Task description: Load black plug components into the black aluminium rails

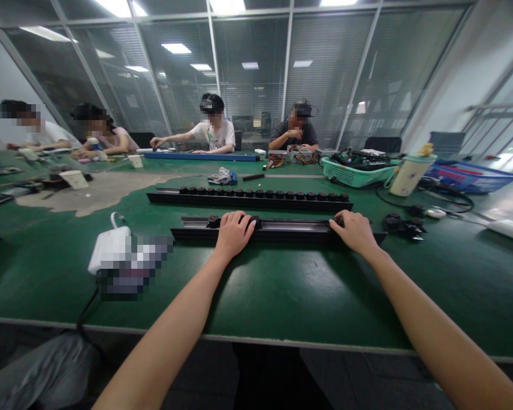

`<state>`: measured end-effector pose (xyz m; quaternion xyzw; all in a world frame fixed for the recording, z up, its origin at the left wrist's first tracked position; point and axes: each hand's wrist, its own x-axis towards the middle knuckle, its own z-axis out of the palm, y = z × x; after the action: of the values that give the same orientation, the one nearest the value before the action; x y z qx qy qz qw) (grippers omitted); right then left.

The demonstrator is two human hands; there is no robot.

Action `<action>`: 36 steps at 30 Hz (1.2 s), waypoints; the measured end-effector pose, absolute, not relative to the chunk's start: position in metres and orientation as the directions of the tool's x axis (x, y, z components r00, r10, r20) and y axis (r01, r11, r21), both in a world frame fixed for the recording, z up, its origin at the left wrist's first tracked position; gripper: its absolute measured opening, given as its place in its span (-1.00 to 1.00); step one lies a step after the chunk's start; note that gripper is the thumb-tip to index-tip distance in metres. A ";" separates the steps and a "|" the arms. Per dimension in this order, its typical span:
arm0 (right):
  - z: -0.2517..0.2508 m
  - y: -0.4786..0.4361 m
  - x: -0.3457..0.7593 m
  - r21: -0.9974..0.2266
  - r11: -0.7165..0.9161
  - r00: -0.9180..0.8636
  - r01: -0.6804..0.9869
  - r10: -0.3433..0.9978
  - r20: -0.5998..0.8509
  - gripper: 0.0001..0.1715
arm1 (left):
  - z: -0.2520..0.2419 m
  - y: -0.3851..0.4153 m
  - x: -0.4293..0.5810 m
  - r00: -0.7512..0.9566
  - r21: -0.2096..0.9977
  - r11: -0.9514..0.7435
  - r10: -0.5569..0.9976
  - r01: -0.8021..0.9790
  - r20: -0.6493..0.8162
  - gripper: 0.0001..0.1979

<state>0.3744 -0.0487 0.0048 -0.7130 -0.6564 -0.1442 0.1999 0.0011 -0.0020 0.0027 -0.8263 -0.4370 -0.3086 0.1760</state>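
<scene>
On a green table, a person's left hand and right hand rest, fingers bent, over black pieces on the nearer black rail; whether either grips is hard to tell. Behind that rail lies a second rail lined with black knobs.

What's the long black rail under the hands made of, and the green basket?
The black rail is probably metal with a dark, smooth coating: crisp straight edges, greyish shine inside. The green basket seems smooth plastic: its wall has many neat holes.
</scene>
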 end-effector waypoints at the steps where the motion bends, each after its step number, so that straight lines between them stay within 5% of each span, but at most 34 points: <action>1: 0.005 -0.049 0.376 -0.101 -0.067 0.107 0.993 0.877 0.469 -0.60 | 0.003 -0.002 0.001 0.428 -0.023 -0.554 0.614 0.832 0.663 -0.58; 36: 0.014 -0.055 0.393 -0.198 -0.233 0.295 0.952 0.868 0.399 -0.61 | 0.003 -0.003 0.001 0.430 -0.042 -0.543 0.614 0.838 0.662 -0.57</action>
<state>0.3928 -0.0545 0.0140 -0.7783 -0.5847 -0.1027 0.2044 0.0015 -0.0029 0.0027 -0.8250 -0.4400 -0.3019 0.1863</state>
